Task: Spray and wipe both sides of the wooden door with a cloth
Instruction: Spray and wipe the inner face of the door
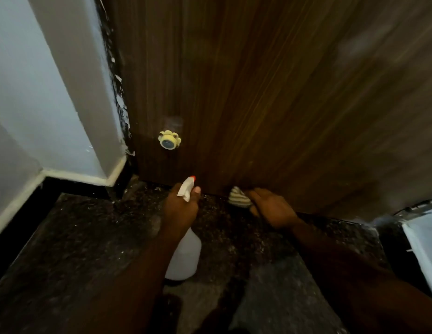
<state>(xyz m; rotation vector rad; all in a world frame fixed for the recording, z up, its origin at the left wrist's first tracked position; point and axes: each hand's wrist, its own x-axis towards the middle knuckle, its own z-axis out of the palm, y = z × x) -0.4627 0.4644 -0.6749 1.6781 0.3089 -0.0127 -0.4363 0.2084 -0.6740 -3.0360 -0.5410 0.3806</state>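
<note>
Nearest, both forearms reach forward over a dark, speckled floor (89,237) strewn with pale flecks. The left hand (182,208) grips the neck of a translucent spray bottle (183,256), fingers curled round it. The white trigger head with its red tip rises above the knuckles and points at the foot of the door. The bottle's body hangs below the hand, close over the floor; whether it touches the floor I cannot tell.

Just to the right, the right hand (273,208) holds a bunched, striped cloth (239,198), its fingers bent over the cloth and pushing it against the bottom edge of the wooden door (258,92), where door meets floor. The frame is blurred there, so the exact grip is hard to read.

Beyond the hands the door fills the far view, dark brown with long vertical grain and a dull, patchy sheen on its right part. A small yellow knob (169,140) with a blue centre sits low on its left side. Farther left stand a pale wall (41,92) and its white skirting (77,175). A white object (422,237) cuts in at the right edge.

The step in hand looks like wiping the lowest strip of this face. Next would likely be a sweep of the cloth along the bottom edge, or a fresh spray. The other side of the door cannot be judged from here.
</note>
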